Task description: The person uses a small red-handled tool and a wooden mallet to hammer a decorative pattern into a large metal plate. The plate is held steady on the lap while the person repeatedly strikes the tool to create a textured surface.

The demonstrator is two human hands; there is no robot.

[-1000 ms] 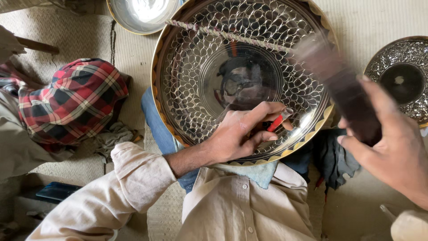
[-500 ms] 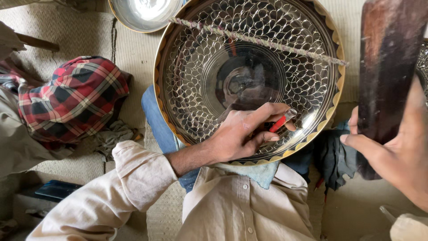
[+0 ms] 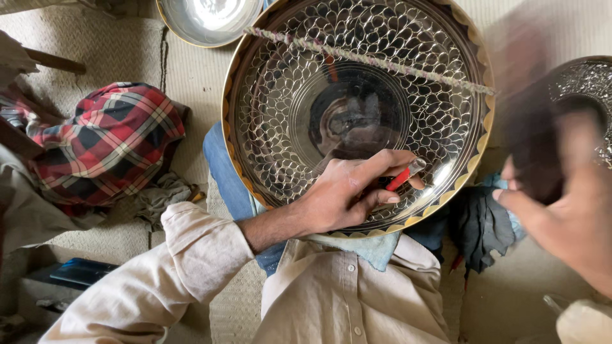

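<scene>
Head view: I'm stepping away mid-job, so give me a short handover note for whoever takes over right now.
Left hand: rests on the big engraved metal tray, pinching a small red-marked punch with its tip on the tray's lower right band.
Right hand: raised at the right edge, gripping a dark wooden mallet; both are motion-blurred.
Tray: propped on the lap, with a twisted cord stretched across its upper part.
Done: a scale pattern covers most of the tray around the plain centre.
Left: I judge that the work goes on at the punch tip; how much remains cannot be told.
Nearby: plaid cloth to the left, a second patterned dish at the right.
</scene>
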